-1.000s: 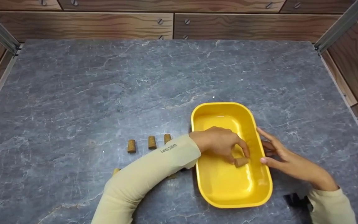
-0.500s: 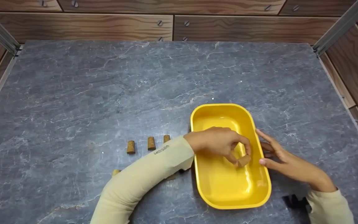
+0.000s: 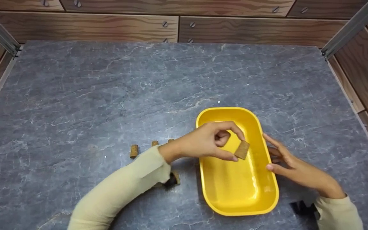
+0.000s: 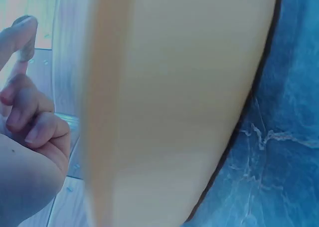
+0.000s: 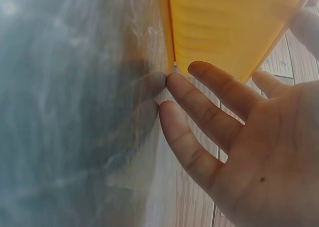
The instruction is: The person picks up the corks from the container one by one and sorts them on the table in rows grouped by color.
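Between thumb and index finger, my left hand (image 3: 200,140) pinches a tapered cork (image 3: 242,150) over the yellow tub (image 3: 240,213). The cork (image 4: 29,50) shows small at the left edge of the left wrist view, the other fingers curled below it. My right hand (image 3: 294,167) rests against the tub's right side, thumb at the rim and fingers along the outer wall. In the right wrist view those fingers (image 5: 199,107) are spread and fairly straight, with the tub wall (image 5: 219,27) behind them.
Left of the tub stand several corks: one cork (image 3: 134,151) in full view, another cork (image 3: 155,143) and a third (image 3: 171,140) partly behind the left sleeve (image 3: 129,185). Another brown piece (image 3: 177,178) shows beside the sleeve. Wood-patterned panels (image 3: 85,27) border the grey marbled table (image 3: 107,80).
My left hand has lifted the cork from the tub's floor and drawn back to the left, the cork now tilted more upright. My right hand has stayed at the tub's side.
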Motion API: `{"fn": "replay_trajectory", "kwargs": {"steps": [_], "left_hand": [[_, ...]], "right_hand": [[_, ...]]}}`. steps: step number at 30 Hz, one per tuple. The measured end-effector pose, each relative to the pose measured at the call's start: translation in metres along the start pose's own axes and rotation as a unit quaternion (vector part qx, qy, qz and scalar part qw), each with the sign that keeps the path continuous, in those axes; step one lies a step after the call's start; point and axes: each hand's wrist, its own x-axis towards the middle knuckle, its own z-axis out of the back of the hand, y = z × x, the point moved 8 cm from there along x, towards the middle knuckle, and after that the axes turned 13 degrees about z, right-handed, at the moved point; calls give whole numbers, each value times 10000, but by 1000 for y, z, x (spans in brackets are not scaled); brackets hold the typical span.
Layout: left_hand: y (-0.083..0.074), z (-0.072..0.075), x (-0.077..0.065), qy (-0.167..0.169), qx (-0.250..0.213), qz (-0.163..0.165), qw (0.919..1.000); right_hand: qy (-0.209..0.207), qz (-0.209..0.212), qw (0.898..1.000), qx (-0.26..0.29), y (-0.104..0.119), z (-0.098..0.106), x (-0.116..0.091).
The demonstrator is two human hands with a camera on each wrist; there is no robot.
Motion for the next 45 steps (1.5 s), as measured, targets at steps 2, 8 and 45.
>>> {"fn": "replay_trajectory", "kwargs": {"steps": [2, 8, 45], "left_hand": [[-4, 6, -9, -112, -254, -19, 9996], [-13, 21, -35, -360, -729, -115, 9966], [95, 140, -229, -2618, -49, 2134, 9412]], "right_hand": [[12, 25, 10000, -1, 1, 0, 0], [-17, 2, 10000, -4, 3, 1, 2], [49, 201, 9997, 137, 3, 2, -1]]}}
